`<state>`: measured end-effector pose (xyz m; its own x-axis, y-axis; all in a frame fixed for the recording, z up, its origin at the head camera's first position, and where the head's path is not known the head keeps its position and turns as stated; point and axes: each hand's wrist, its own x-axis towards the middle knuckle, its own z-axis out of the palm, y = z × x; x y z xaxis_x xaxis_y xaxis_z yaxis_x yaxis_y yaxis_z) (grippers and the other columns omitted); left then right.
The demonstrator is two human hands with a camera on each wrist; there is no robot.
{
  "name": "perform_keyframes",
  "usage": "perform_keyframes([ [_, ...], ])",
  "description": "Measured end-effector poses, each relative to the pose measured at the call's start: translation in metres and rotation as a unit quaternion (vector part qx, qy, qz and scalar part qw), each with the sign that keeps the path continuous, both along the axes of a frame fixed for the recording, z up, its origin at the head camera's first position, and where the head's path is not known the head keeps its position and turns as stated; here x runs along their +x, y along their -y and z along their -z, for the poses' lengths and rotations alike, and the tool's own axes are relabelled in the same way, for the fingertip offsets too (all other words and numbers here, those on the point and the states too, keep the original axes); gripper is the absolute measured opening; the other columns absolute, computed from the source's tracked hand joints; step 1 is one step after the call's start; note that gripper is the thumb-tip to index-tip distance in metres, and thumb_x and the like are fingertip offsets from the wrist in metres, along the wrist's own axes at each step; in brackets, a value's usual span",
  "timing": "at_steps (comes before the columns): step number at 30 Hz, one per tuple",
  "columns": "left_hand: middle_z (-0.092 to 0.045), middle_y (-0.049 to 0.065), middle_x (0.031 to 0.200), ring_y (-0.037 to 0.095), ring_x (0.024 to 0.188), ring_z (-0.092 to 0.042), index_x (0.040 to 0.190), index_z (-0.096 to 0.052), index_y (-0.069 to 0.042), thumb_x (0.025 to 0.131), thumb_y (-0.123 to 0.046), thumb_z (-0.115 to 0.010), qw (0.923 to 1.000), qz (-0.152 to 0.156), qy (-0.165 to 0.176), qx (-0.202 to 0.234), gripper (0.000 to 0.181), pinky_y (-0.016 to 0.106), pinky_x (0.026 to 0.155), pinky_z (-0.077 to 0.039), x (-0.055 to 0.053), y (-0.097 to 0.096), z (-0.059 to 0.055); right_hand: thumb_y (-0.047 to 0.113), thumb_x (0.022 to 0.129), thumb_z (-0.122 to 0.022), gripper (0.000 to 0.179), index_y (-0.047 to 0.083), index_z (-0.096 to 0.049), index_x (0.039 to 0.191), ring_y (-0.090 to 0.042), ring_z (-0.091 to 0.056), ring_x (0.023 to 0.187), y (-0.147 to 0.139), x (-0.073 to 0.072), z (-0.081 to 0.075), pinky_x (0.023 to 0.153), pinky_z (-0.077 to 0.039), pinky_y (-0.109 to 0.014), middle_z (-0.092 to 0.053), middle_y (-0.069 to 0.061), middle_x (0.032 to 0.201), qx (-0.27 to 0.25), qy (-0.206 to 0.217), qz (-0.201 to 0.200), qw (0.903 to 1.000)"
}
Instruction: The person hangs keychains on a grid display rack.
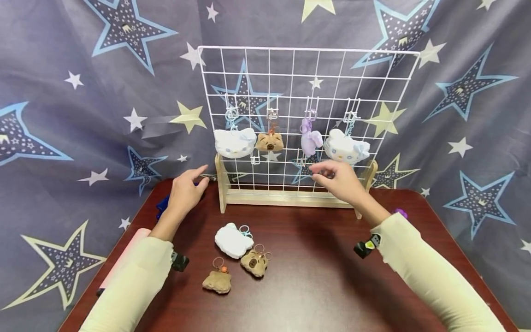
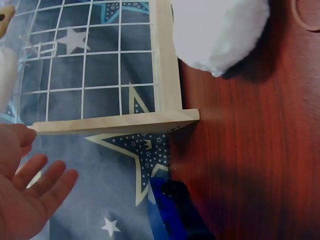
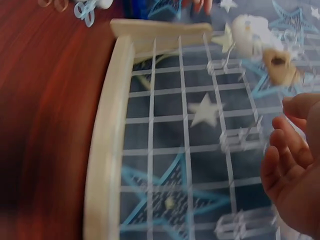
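Observation:
My left hand [image 1: 185,190] is held in the air beside the left wooden post [image 1: 222,184] of a white wire grid rack [image 1: 292,74], thumb and fingers apart with nothing between them. In front of the grid, below a purple plush keychain [image 1: 310,139] and a white cat plush keychain [image 1: 343,146], my right hand [image 1: 341,180] has its fingers loosely bent and holds nothing. Another white cat plush keychain [image 1: 234,143] and a brown bear plush keychain [image 1: 269,142] hang at the left. The right wrist view shows bare lower hooks [image 3: 242,140] near the right hand.
On the brown table [image 1: 315,276] lie a white plush keychain [image 1: 233,240], a brown plush keychain with a dark snout [image 1: 255,263] and another brown one [image 1: 217,282]. A blue object [image 2: 167,205] is behind the left arm, a pink item [image 1: 124,258] at the left edge. Star-patterned cloth [image 1: 157,115] hangs behind.

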<state>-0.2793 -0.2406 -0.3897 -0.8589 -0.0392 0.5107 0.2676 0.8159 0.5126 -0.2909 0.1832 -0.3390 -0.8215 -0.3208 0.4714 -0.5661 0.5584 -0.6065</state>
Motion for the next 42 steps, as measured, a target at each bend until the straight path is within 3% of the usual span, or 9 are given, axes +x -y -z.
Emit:
perform_keyframes([
  [3,-0.07,0.019,0.129,0.037,0.111,-0.07,0.133,-0.069,-0.011,0.095,-0.017,-0.068,0.9994,0.005,0.031,-0.014,0.038,0.054,0.096,-0.053,0.013,0.0,0.003,0.012,0.09,-0.075,0.021,0.01,-0.078,0.111,-0.002,-0.059,0.071,-0.021,0.0,0.016,0.061,-0.047,-0.016,-0.077,-0.011,0.093,0.019,0.01,0.027,0.9994],
  [9,-0.07,0.021,0.127,0.042,0.122,-0.063,0.127,-0.073,-0.01,0.096,-0.021,-0.068,0.9914,0.048,0.11,-0.052,0.033,0.057,0.1,-0.05,0.039,-0.006,0.007,0.012,0.091,-0.074,0.019,0.007,-0.078,0.11,0.001,-0.061,0.07,-0.06,0.001,0.039,0.06,-0.048,-0.017,-0.078,-0.012,0.094,0.018,0.022,0.055,0.9981],
  [16,-0.072,0.022,0.122,0.043,0.117,-0.066,0.119,-0.077,-0.01,0.094,-0.019,-0.07,0.9875,0.059,0.13,-0.068,0.027,0.058,0.095,-0.052,0.058,-0.012,0.009,0.015,0.093,-0.073,0.016,0.009,-0.078,0.106,-0.002,-0.058,0.068,-0.083,0.002,0.054,0.06,-0.047,-0.019,-0.077,-0.011,0.094,0.033,0.031,0.075,0.9961],
  [21,-0.075,0.021,0.116,0.037,0.104,-0.071,0.114,-0.078,-0.01,0.092,-0.017,-0.072,0.9849,0.065,0.145,-0.067,0.024,0.054,0.087,-0.055,0.077,-0.016,0.02,0.017,0.092,-0.073,0.011,0.013,-0.079,0.1,-0.005,-0.058,0.068,-0.096,0.002,0.071,0.063,-0.046,-0.023,-0.077,-0.005,0.085,0.076,0.013,0.132,0.9882],
  [24,-0.075,0.02,0.114,0.03,0.093,-0.072,0.112,-0.079,-0.01,0.091,-0.016,-0.073,0.981,0.062,0.171,-0.068,0.023,0.05,0.081,-0.056,0.087,-0.015,0.028,0.017,0.091,-0.072,0.01,0.011,-0.077,0.097,-0.019,-0.065,0.071,-0.105,0.005,0.081,0.068,-0.049,-0.034,-0.078,-0.009,0.085,0.082,-0.005,0.169,0.9822],
  [29,-0.076,0.019,0.112,0.031,0.095,-0.07,0.112,-0.078,-0.01,0.089,-0.017,-0.075,0.972,0.054,0.215,-0.078,0.024,0.051,0.084,-0.056,0.098,-0.01,0.041,0.01,0.088,-0.071,0.007,0.006,-0.073,0.093,-0.023,-0.063,0.067,-0.116,0.006,0.096,0.065,-0.046,-0.037,-0.076,-0.012,0.082,0.061,-0.028,0.222,0.9727],
  [31,-0.076,0.018,0.111,0.033,0.098,-0.071,0.112,-0.078,-0.01,0.088,-0.017,-0.075,0.9695,0.056,0.225,-0.079,0.026,0.052,0.086,-0.056,0.102,-0.008,0.046,0.01,0.087,-0.07,0.009,0.006,-0.071,0.094,-0.019,-0.06,0.065,-0.12,0.005,0.101,0.062,-0.043,-0.033,-0.075,-0.011,0.08,0.054,-0.026,0.248,0.967],
  [35,-0.077,0.017,0.109,0.031,0.093,-0.07,0.113,-0.079,-0.012,0.085,-0.016,-0.076,0.9627,0.062,0.25,-0.082,0.028,0.049,0.081,-0.057,0.107,-0.006,0.054,0.014,0.088,-0.07,0.019,0.003,-0.066,0.103,-0.029,-0.068,0.075,-0.127,0.001,0.11,0.066,-0.046,-0.038,-0.075,-0.014,0.087,0.052,-0.004,0.285,0.9572],
  [42,-0.076,0.017,0.113,0.035,0.105,-0.072,0.113,-0.079,-0.01,0.081,-0.013,-0.08,0.9537,0.072,0.275,-0.098,0.032,0.052,0.088,-0.057,0.116,-0.002,0.07,0.019,0.089,-0.069,0.034,0.002,-0.061,0.117,-0.037,-0.07,0.086,-0.128,-0.002,0.116,0.073,-0.05,-0.05,-0.075,-0.016,0.096,0.077,0.036,0.282,0.9557],
])
